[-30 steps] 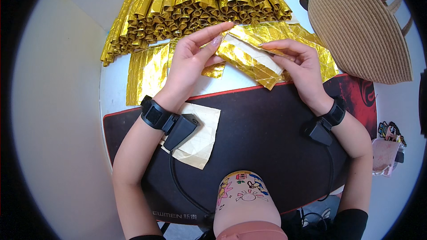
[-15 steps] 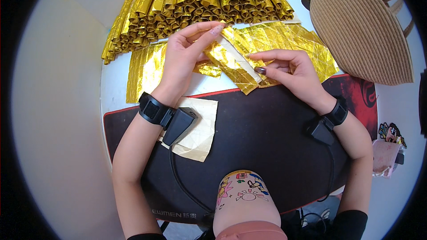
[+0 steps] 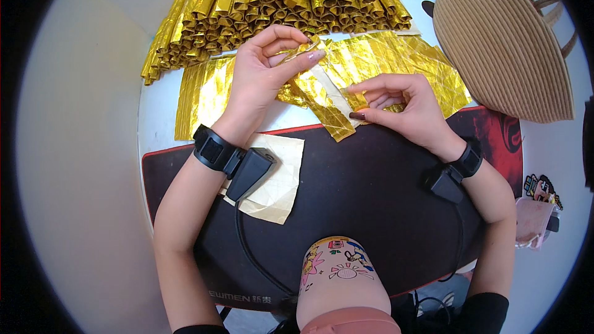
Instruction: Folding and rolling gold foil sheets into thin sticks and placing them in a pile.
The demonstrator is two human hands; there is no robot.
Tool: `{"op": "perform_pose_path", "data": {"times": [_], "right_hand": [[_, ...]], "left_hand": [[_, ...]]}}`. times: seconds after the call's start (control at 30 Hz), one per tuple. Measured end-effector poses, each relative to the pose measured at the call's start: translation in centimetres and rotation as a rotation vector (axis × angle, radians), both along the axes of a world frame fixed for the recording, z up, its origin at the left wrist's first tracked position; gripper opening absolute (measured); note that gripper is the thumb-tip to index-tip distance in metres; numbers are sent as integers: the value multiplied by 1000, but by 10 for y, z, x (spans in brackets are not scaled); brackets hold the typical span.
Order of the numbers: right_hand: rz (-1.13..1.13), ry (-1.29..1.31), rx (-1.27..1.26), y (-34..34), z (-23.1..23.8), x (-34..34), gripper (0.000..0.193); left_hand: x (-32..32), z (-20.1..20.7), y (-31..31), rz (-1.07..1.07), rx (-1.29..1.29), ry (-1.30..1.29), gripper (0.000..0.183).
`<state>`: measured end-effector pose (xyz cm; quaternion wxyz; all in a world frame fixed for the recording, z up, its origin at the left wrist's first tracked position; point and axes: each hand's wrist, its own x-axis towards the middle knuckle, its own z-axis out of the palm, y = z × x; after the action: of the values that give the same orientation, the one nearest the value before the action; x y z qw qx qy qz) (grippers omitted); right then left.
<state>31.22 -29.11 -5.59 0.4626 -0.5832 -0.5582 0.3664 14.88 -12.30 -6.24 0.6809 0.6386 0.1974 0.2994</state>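
a: how far is the folding getting?

b: a big pile of folded gold pieces (image 3: 272,6) is lying at the back of the tabletop (image 3: 154,124). flat gold sheets (image 3: 204,89) are waiting beside it.

a: and the hands?

b: the left hand (image 3: 263,71) and right hand (image 3: 399,105) are apart, both pinching one half-folded gold sheet (image 3: 322,99) above the dark mat (image 3: 371,198).
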Motion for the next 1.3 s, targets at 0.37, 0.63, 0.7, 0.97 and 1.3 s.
{"op": "perform_pose_path", "data": {"times": [0.37,0.63,0.7,0.97,1.3], "right_hand": [[-15,55,-31,1,-3,0,37],[-61,100,-99,-1,8,-4,36],[-96,127,-95,-1,6,-5,36],[274,-369,3,-2,10,-1,35],[273,-362,23,-2,-1,1,22]], "left_hand": [[0,9,-7,-67,-61,-24,44],[1,10,-9,-42,-18,19,41],[1,7,-8,-25,-47,-5,32],[3,-1,-2,-38,76,-23,21],[-1,7,-6,-104,-88,94,16]]}}
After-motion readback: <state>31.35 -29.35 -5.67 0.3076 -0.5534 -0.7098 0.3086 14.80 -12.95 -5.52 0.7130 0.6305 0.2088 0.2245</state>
